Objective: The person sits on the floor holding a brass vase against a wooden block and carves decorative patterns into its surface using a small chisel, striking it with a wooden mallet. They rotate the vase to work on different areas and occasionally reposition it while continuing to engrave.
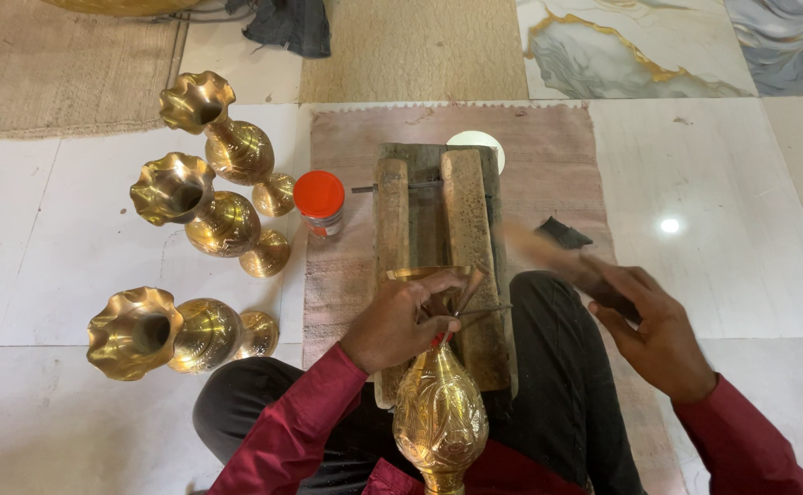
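A brass vase [441, 417] lies between my knees, its mouth resting on a wooden block stand [464, 211]. My left hand [399, 321] rests on the vase's neck and pinches a thin metal chisel [471, 291] against it. My right hand [655, 332] is raised to the right and grips a wooden-handled hammer [557, 252], blurred by motion, its dark head near the block's right side.
Three finished brass vases [223, 137] [204, 215] [177, 332] lie on the white tile floor at left. A jar with an orange lid [320, 203] stands beside the pink mat [548, 156]. Woven mats and marbled tiles lie farther back.
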Tool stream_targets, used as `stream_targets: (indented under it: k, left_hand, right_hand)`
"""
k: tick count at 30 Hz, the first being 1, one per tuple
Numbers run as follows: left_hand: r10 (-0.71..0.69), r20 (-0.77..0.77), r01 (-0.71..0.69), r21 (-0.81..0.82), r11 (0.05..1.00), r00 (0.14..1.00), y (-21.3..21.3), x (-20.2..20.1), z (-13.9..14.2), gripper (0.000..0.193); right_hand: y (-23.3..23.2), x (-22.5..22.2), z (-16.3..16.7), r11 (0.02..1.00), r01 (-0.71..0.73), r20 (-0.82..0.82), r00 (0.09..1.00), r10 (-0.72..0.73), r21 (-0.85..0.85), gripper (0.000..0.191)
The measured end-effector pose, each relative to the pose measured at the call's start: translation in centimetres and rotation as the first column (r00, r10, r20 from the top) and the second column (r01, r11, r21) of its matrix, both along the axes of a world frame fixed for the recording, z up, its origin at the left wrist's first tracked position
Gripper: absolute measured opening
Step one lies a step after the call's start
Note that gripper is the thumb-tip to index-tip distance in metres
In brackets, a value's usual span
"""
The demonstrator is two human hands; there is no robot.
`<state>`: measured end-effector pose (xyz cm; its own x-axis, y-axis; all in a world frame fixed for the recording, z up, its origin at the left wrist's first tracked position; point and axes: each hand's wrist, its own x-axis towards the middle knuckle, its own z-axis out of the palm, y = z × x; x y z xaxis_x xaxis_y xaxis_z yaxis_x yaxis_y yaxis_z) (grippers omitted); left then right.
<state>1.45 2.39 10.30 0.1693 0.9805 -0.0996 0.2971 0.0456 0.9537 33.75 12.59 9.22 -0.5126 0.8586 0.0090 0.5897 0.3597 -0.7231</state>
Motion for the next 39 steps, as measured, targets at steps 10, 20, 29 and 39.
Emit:
stream_targets:
  k: [10,20,29,39]
  left_hand:
    - [-0.043,0.021,0.042,0.060,0.997,0.999,0.1,-0.5,-1.3,0.056]
    - [-0.057,-0.023,0.056,-0.033,0.998,0.998,0.3,-0.6,-1.5,0.057]
    - [-0.069,-0.007,0.069,-0.022,0.997,0.998,0.3,-0.5,-1.4,0.058]
    - [-0.058,-0.001,0.058,0.016,0.998,0.998,0.2,-0.5,-1.9,0.054]
  right_hand:
    - [-0.2,0.6,-0.3,0.999,0.041,0.012,0.999,-0.042,0.024,0.052]
    - [-0.5,-0.1,0.5,0.999,0.050,0.043,0.998,-0.049,-0.016,0.064]
    - [-1.0,0.5,-0.2,0.986,0.119,-0.016,0.992,-0.121,-0.116,0.060]
    - [-1.8,0.7,0.3,0.935,-0.105,0.198,0.979,0.038,0.340,0.056]
